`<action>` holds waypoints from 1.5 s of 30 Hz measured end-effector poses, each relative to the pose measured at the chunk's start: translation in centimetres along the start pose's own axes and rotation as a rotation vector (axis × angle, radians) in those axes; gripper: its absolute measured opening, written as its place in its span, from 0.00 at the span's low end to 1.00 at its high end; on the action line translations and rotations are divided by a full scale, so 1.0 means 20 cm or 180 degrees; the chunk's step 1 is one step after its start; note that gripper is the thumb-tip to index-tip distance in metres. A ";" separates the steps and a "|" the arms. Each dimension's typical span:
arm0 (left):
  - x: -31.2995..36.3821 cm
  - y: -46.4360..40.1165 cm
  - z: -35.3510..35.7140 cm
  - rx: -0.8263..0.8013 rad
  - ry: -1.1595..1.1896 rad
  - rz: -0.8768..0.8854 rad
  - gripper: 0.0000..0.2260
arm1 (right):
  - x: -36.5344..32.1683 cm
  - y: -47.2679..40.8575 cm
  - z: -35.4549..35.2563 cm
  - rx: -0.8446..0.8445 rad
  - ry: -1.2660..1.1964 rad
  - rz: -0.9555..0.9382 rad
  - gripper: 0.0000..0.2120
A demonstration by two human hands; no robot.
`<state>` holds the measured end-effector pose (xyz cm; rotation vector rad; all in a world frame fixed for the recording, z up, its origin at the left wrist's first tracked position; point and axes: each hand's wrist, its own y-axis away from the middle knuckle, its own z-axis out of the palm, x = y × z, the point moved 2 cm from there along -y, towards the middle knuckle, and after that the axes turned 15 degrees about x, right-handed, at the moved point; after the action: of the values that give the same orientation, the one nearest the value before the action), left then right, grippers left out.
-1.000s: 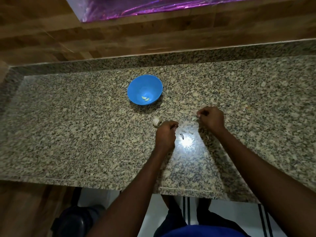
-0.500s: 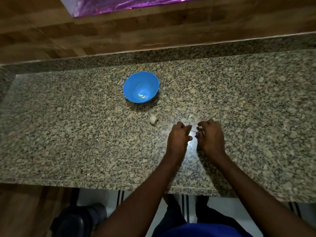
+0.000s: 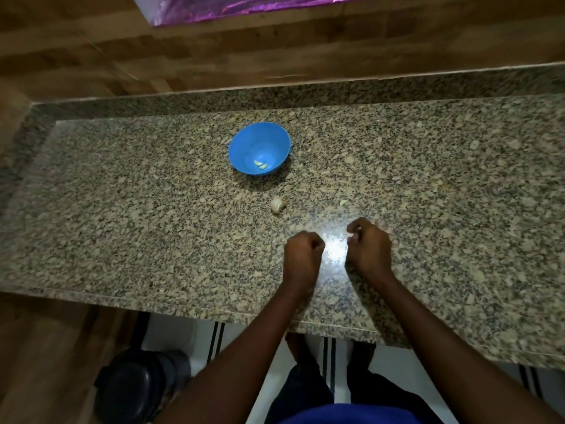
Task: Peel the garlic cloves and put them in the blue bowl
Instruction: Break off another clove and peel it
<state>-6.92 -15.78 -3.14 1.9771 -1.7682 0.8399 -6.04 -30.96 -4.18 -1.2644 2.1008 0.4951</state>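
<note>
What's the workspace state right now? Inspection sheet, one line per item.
Surface: speckled granite counter, glare spot between the hands.
Job's things: blue bowl upright, two peeled cloves inside; garlic piece and small clove on the counter nearer the person.
Clutter: nothing seen.
Hands: left hand curled, contents hidden; right hand curled, something pale at its fingertips, unclear what.
Cables: nothing seen.
Surroundings: wood-pattern wall, purple foil at top, dark container on the floor.

No legible text anywhere.
</note>
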 end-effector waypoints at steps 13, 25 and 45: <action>-0.21 0.21 -0.17 0.0641 0.0993 -0.1167 0.06 | -0.09 -0.05 0.06 -0.0185 0.0859 -0.0639 0.08; -0.42 0.39 -0.45 0.0676 0.2637 -0.2664 0.03 | -0.38 0.52 0.15 -0.1713 -0.1321 0.0304 0.05; -2.26 1.63 -2.02 0.2495 0.3933 -0.3476 0.06 | -1.40 2.73 1.25 -0.3440 -0.1259 0.0309 0.01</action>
<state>-48.50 39.06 -5.34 1.6216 0.3766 1.7737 -36.58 27.72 -3.39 -1.4035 1.5299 1.9117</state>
